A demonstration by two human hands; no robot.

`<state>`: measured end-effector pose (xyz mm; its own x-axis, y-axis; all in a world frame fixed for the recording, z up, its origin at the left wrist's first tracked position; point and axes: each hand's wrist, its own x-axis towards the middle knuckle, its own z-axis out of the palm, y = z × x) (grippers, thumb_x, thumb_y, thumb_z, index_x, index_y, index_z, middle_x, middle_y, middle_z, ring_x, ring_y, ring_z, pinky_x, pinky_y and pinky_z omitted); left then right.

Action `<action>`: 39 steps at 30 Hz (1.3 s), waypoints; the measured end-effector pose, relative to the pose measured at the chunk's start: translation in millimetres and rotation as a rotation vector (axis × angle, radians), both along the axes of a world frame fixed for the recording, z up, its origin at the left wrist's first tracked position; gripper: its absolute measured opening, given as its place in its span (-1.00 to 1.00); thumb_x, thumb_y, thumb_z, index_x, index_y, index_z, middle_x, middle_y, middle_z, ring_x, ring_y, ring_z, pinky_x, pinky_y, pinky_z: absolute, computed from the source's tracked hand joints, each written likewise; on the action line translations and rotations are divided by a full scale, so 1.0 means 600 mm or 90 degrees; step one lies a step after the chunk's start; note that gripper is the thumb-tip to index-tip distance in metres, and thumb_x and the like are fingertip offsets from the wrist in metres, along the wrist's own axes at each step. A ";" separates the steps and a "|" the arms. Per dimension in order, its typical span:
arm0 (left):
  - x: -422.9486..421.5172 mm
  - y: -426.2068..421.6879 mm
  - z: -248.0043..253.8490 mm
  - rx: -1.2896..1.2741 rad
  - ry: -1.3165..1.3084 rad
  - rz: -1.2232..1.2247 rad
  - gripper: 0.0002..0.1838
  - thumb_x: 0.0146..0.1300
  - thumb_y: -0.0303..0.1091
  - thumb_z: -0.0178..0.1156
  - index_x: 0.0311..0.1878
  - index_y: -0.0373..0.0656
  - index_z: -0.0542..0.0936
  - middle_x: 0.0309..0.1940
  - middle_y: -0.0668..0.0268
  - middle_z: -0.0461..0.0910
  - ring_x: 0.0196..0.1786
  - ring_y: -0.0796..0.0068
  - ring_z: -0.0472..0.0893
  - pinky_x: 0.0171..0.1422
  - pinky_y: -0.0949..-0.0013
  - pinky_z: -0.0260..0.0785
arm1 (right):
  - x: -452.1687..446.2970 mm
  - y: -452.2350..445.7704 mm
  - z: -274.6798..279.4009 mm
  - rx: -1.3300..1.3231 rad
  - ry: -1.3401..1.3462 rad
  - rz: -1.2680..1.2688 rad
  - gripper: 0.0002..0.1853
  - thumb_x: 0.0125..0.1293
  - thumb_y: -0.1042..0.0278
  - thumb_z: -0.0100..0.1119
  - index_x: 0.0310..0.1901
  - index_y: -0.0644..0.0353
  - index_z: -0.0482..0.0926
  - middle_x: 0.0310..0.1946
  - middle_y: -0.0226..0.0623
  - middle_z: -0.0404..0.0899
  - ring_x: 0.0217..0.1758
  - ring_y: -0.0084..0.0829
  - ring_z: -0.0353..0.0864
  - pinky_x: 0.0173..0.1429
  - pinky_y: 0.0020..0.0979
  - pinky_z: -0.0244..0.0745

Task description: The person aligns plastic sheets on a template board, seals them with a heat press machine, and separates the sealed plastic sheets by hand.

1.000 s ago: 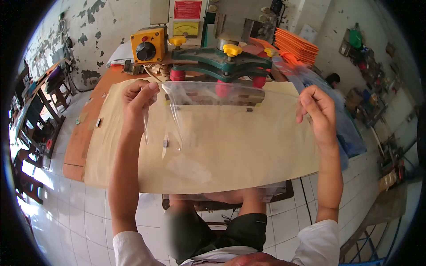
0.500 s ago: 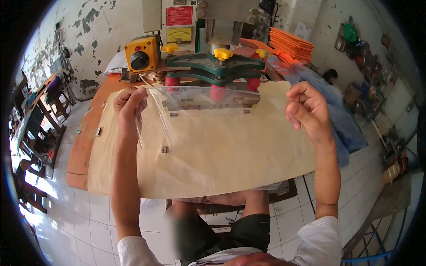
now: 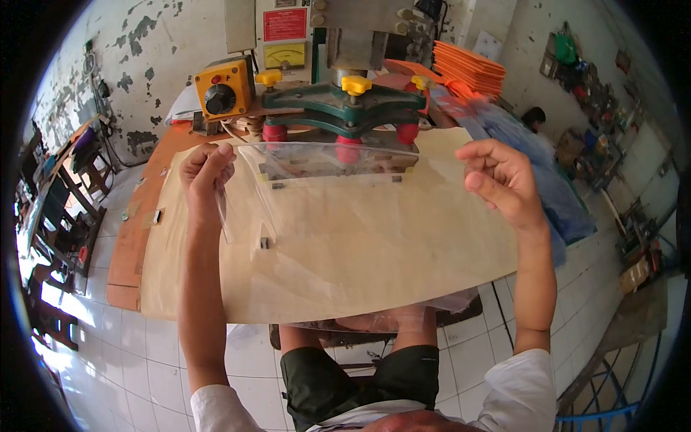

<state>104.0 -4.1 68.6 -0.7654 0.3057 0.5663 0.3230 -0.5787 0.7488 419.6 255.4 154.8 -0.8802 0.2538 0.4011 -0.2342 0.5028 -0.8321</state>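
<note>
My left hand is closed, thumb against the curled fingers, on a clear plastic sheet. The sheet's upper edge runs rightward in front of the machine, and a folded strip hangs beneath my fist. To the right, my right hand is raised with thumb and index finger apart and the other fingers curled, holding nothing I can see. Between and below my hands lies a broad tan sheet on the worktable. Small dark blocks sit on it. Ahead stands a green press head with yellow knobs and red-pink mounts.
A yellow control box with a black dial stands back left. Orange stacked sheets are at the back right, beside a heap of bluish clear plastic. Part of another person's head shows behind it. Tiled floor surrounds the table.
My right thumb and index finger have spread further apart, and the hand has shifted slightly. My left hand keeps its hold on the plastic sheet. The view has shifted a little.
</note>
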 end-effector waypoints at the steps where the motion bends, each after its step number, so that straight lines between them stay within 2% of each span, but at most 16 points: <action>1: -0.004 -0.002 -0.002 0.009 0.007 -0.018 -0.75 0.23 -0.33 0.32 -0.53 -0.19 0.56 -0.67 0.52 0.35 -0.59 0.77 0.16 -0.45 0.55 -0.06 | -0.001 0.001 0.000 0.016 0.005 0.015 -0.66 0.29 0.39 0.28 0.06 0.30 0.54 -0.42 -0.58 0.44 -0.43 -0.82 0.36 -0.43 -0.71 0.22; 5: -0.002 -0.001 0.000 0.018 0.016 -0.030 -0.75 0.23 -0.34 0.31 -0.54 -0.18 0.55 -0.66 0.52 0.36 -0.58 0.77 0.17 -0.44 0.54 -0.04 | -0.001 0.008 -0.002 0.037 0.012 0.043 -0.65 0.28 0.48 0.21 0.10 0.33 0.53 -0.39 -0.55 0.41 -0.38 -0.80 0.37 -0.29 -0.71 0.26; 12: -0.011 -0.002 -0.006 0.014 0.024 -0.038 -0.75 0.24 -0.36 0.29 -0.54 -0.17 0.53 -0.64 0.52 0.37 -0.57 0.77 0.18 -0.43 0.54 -0.04 | -0.010 0.001 -0.012 0.086 0.053 -0.013 -0.73 0.26 0.53 0.17 0.00 0.35 0.55 -0.32 -0.49 0.46 -0.36 -0.77 0.41 -0.27 -0.69 0.33; 14: -0.009 -0.002 -0.004 0.025 0.023 -0.040 -0.75 0.24 -0.36 0.30 -0.54 -0.16 0.54 -0.64 0.51 0.38 -0.56 0.77 0.18 -0.42 0.54 -0.03 | -0.008 0.006 -0.015 0.119 0.045 -0.008 -0.78 0.26 0.55 0.15 -0.06 0.35 0.56 -0.31 -0.47 0.50 -0.38 -0.78 0.41 -0.32 -0.69 0.32; 18: -0.001 -0.003 0.000 0.018 0.019 -0.035 -0.76 0.24 -0.37 0.30 -0.54 -0.16 0.54 -0.64 0.51 0.39 -0.56 0.77 0.19 -0.42 0.54 -0.03 | -0.006 0.000 -0.009 0.125 0.016 -0.029 -0.78 0.25 0.58 0.14 -0.06 0.36 0.58 -0.32 -0.49 0.50 -0.47 -0.82 0.35 -0.40 -0.71 0.26; 23: -0.001 -0.001 0.000 0.013 0.007 -0.023 -0.77 0.23 -0.37 0.30 -0.53 -0.16 0.54 -0.63 0.51 0.40 -0.56 0.77 0.19 -0.43 0.54 -0.03 | -0.007 0.004 -0.015 0.123 0.023 -0.020 -0.66 0.24 0.60 0.11 0.07 0.37 0.57 -0.39 -0.57 0.46 -0.56 -0.90 0.22 -0.52 -0.72 0.09; 27: -0.003 -0.001 -0.003 0.009 0.010 -0.020 -0.77 0.23 -0.37 0.30 -0.53 -0.17 0.55 -0.62 0.50 0.40 -0.56 0.77 0.19 -0.43 0.54 -0.04 | -0.004 0.006 -0.009 0.143 0.009 -0.005 -0.65 0.24 0.58 0.12 0.08 0.36 0.58 -0.41 -0.56 0.45 -0.56 -0.88 0.24 -0.51 -0.72 0.11; 30: -0.002 0.002 -0.005 0.020 0.006 -0.037 -0.77 0.22 -0.37 0.30 -0.53 -0.17 0.54 -0.62 0.49 0.41 -0.57 0.77 0.18 -0.44 0.55 -0.04 | -0.007 0.004 -0.005 0.158 -0.023 -0.017 -0.70 0.25 0.55 0.14 0.02 0.36 0.60 -0.43 -0.54 0.49 -0.53 -0.84 0.32 -0.49 -0.70 0.19; 32: 0.007 0.004 -0.002 0.010 0.014 -0.027 -0.77 0.22 -0.37 0.29 -0.53 -0.17 0.54 -0.63 0.50 0.40 -0.57 0.77 0.18 -0.45 0.54 -0.05 | -0.017 -0.001 -0.008 0.112 -0.029 -0.031 -0.84 0.25 0.51 0.15 -0.16 0.36 0.59 -0.45 -0.49 0.51 -0.48 -0.78 0.42 -0.45 -0.68 0.25; 33: 0.008 0.005 -0.001 0.011 0.014 -0.029 -0.77 0.22 -0.37 0.29 -0.53 -0.17 0.54 -0.63 0.50 0.40 -0.57 0.77 0.18 -0.45 0.54 -0.05 | -0.019 -0.008 -0.002 0.113 -0.029 -0.033 -0.84 0.25 0.51 0.15 -0.16 0.36 0.59 -0.45 -0.49 0.51 -0.48 -0.78 0.42 -0.45 -0.68 0.25; 35: 0.011 0.005 -0.001 0.000 0.025 -0.043 -0.77 0.22 -0.37 0.29 -0.54 -0.18 0.53 -0.64 0.50 0.40 -0.57 0.77 0.18 -0.45 0.53 -0.05 | -0.018 -0.022 0.013 0.100 -0.113 -0.052 -0.92 0.27 0.46 0.15 -0.29 0.28 0.54 -0.44 -0.47 0.53 -0.43 -0.71 0.50 -0.43 -0.63 0.33; 39: 0.010 0.003 -0.003 0.004 0.027 -0.033 -0.77 0.22 -0.38 0.29 -0.54 -0.18 0.53 -0.64 0.49 0.39 -0.57 0.77 0.17 -0.45 0.53 -0.06 | -0.027 -0.012 -0.002 0.100 -0.095 -0.074 -0.88 0.33 0.43 0.13 -0.34 0.29 0.53 -0.48 -0.47 0.55 -0.42 -0.71 0.51 -0.43 -0.60 0.37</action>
<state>110.2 -2.0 66.7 -0.7243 0.3402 0.5997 0.3237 -0.6002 0.7314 403.3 248.4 153.8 -0.9010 0.3021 0.3114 -0.0470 0.6455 -0.7623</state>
